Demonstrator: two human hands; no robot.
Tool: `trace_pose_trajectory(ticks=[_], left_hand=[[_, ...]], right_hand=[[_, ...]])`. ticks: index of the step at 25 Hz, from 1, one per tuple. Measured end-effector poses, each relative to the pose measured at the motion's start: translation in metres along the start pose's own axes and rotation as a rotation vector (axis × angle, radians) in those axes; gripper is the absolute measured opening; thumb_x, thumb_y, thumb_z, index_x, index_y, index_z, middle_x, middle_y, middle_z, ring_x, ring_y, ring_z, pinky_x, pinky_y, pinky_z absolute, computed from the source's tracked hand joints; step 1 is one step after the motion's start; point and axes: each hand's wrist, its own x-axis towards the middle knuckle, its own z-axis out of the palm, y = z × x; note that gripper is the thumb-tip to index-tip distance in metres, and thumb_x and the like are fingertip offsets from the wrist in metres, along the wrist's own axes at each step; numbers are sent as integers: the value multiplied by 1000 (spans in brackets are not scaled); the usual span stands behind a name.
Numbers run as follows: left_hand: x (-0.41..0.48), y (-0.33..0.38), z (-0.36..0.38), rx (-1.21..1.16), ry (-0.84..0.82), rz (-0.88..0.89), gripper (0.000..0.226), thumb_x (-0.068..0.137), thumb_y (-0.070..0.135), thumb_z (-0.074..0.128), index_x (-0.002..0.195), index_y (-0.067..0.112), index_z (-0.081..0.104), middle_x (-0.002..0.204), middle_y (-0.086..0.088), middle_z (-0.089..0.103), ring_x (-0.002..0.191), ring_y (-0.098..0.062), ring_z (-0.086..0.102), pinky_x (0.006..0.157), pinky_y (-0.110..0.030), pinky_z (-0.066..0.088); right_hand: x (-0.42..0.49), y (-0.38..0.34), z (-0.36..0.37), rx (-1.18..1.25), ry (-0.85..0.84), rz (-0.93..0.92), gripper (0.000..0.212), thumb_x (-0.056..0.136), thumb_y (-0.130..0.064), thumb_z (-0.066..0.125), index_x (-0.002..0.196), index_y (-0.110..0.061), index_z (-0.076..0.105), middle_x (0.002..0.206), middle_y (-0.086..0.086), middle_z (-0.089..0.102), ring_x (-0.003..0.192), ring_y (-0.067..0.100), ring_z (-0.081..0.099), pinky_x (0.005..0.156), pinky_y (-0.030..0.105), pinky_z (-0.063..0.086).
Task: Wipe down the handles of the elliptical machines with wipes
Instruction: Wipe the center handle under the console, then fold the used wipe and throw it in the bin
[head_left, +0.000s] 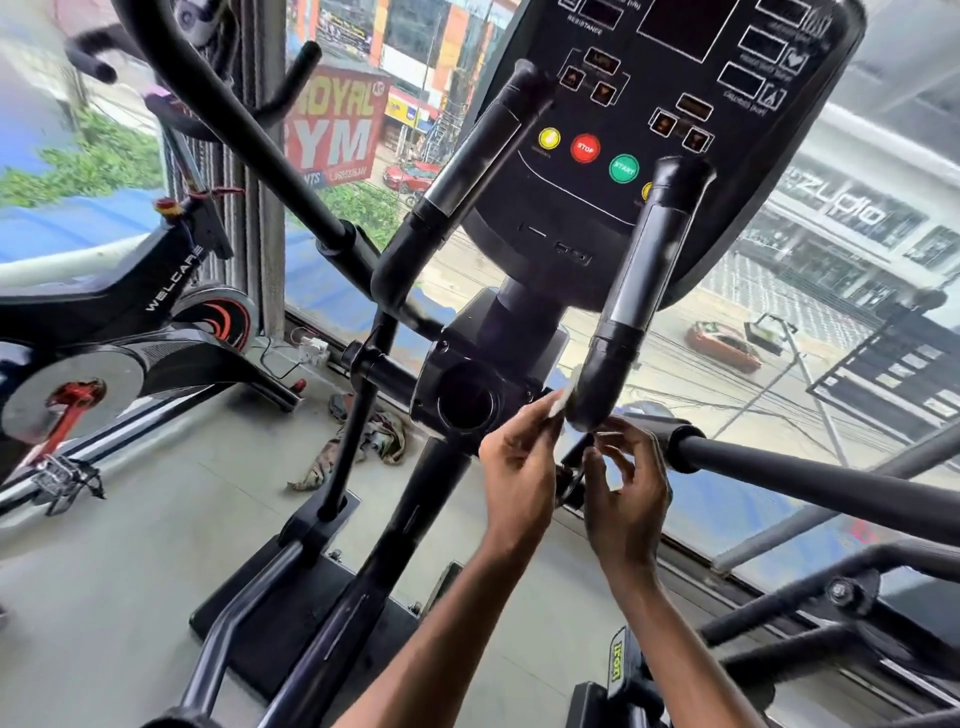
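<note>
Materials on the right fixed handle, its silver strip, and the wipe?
Handle: glossy black, looks like moulded plastic or hard rubber; highlights on the bend. Silver strip: probably brushed metal; dull grey sheen. Wipe: thin white tissue or nonwoven, pinched by the left hand; too small to tell which.

— What stands over on the left?
— A black exercise bike (130, 306) lettered WELCARE, with a grey flywheel (72, 395) and a red crank (75, 397), on the grey floor (156, 519).
— Anything lying about?
— A crumpled rag (363, 447) on the floor near the window (691, 556), and a small white box (311, 351) with wires by the frame.
— And through the glass?
— A red sign (332, 130) reading GYM, with a red car (410, 174) just beside it. Green bushes (88, 166) and a blue roof (78, 228) at left. At right, an orange car (724, 345) on the street below a white building front (831, 208).
</note>
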Motion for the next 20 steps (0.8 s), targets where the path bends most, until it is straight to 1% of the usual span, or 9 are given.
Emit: trace_pose_trajectory(ticks=[3,6,10,11,12,14,15,17,20], left_hand=[[-10,5,-4,92,21,0,31,99,-3,60,126,6,72,117,-3,77,116,-19,71,102,-34,55],[-17,4,-13,242,49,-70,31,97,-3,60,116,13,78,105,4,80,102,-11,74,94,-31,58],[-22,4,-25,395,87,-123,29,88,10,60,105,21,80,94,8,80,90,-8,73,87,-34,59],[-23,6,-28,416,99,-136,30,88,7,59,103,22,80,92,8,80,88,-8,73,86,-35,59],[-24,8,-31,431,109,-152,32,88,3,59,100,24,80,91,7,80,86,-9,73,83,-35,60],[-35,13,-37,453,127,-180,32,90,-1,61,92,26,78,85,8,78,79,-8,71,73,-28,58],[-42,17,-39,455,134,-195,31,91,-1,61,88,26,77,83,7,77,76,-8,70,70,-27,57],[-56,24,-46,464,170,-221,24,94,3,63,89,23,77,87,0,78,79,-14,70,73,-33,59],[-83,35,-59,487,281,-243,15,94,9,67,92,20,76,90,-3,78,81,-18,69,76,-38,58]], right_hand=[[0,-5,-1,17,-9,31,36,90,-11,62,125,-15,64,115,5,68,104,12,67,92,22,54],[-10,-11,1,21,-17,71,44,86,-11,61,129,-15,62,120,0,66,107,11,66,89,21,53],[-28,-15,9,132,-42,307,32,93,-23,65,124,-19,65,123,-5,68,105,9,69,86,10,50],[-31,-13,13,170,-88,374,27,96,-23,67,123,-21,67,122,-5,70,104,10,70,91,16,53],[-34,-10,16,229,-137,436,26,97,-25,69,123,-22,67,120,-5,71,101,10,71,96,27,56],[-41,-4,18,358,-224,538,25,97,-28,72,122,-24,68,112,-2,74,93,11,74,94,43,60],[-45,-5,17,409,-261,569,22,97,-27,73,119,-26,69,108,1,75,92,14,74,92,43,61],[-52,-9,15,460,-331,570,15,96,-23,74,111,-26,71,104,5,76,93,19,74,86,39,61],[-66,-21,13,491,-425,525,7,96,-16,74,102,-19,72,99,9,76,84,19,69,77,34,57]])
